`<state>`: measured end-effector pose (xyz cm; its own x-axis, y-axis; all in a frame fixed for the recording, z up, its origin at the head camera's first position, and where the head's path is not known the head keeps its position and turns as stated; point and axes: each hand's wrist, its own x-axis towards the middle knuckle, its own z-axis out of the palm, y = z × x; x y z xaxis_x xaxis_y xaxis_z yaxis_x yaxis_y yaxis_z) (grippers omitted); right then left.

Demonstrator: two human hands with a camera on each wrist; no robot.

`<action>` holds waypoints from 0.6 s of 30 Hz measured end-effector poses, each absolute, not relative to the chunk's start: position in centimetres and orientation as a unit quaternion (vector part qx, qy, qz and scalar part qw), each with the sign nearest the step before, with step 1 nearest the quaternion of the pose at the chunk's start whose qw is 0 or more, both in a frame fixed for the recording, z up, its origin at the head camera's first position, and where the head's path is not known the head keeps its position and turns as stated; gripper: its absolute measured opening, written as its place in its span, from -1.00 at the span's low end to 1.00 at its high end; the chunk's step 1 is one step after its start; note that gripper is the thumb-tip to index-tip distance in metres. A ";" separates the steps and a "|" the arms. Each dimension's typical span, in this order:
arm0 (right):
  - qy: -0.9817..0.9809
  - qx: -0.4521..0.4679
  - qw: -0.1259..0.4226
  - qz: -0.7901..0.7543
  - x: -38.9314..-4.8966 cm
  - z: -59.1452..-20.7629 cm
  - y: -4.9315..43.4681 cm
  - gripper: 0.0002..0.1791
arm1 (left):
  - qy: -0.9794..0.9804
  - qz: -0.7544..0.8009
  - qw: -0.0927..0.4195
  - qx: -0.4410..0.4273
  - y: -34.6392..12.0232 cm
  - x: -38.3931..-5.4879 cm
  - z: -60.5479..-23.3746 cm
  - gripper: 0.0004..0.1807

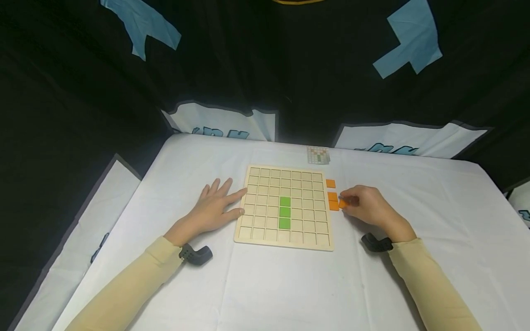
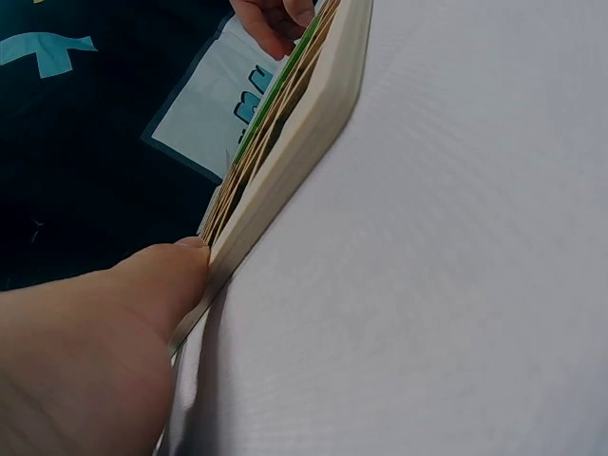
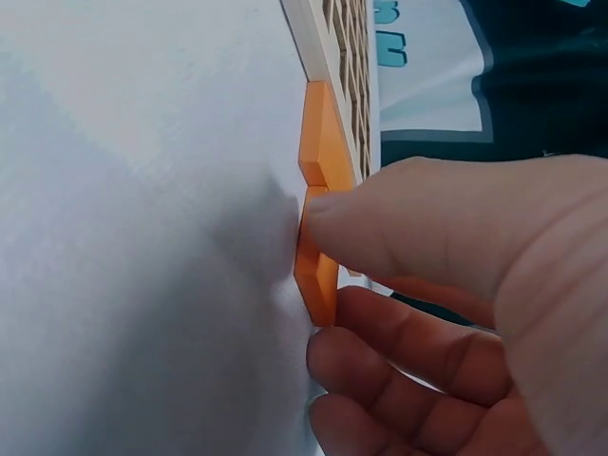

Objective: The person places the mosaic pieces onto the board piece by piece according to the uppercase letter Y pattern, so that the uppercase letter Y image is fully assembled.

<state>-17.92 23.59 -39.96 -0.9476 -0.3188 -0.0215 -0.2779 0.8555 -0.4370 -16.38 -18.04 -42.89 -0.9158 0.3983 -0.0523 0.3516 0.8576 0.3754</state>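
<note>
A wooden grid board (image 1: 265, 220) lies on the white cloth, with a column of 3 green tiles (image 1: 285, 212) in its cells. My left hand (image 1: 213, 209) is spread flat at the board's left edge, thumb and index fingertip on the rim; in the left wrist view the thumb (image 2: 157, 285) touches the board's side. To the right of the board, my right hand (image 1: 368, 207) pinches an orange tile (image 3: 316, 261) between thumb and fingers. That tile sits against another orange tile (image 3: 321, 138) close to the board's edge. More orange tiles (image 1: 333, 201) lie along this side.
A small printed card (image 1: 318, 155) with a grid pattern lies beyond the board's upper right corner. White cloth (image 1: 290, 289) covers the table, and a black curtain (image 1: 256, 59) with blue tape hangs behind it.
</note>
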 end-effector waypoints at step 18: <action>0.960 -0.160 0.054 -0.224 -17.9 -40.2 23.4 -0.68 | 0.961 0.183 0.066 0.194 -18.1 -16.4 -42.8 -0.32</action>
<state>-17.93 23.37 -40.16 -0.9432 -0.3309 -0.0312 -0.2828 0.8485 -0.4473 -16.43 -18.05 -42.82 -0.9159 0.3977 -0.0551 0.3496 0.8574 0.3776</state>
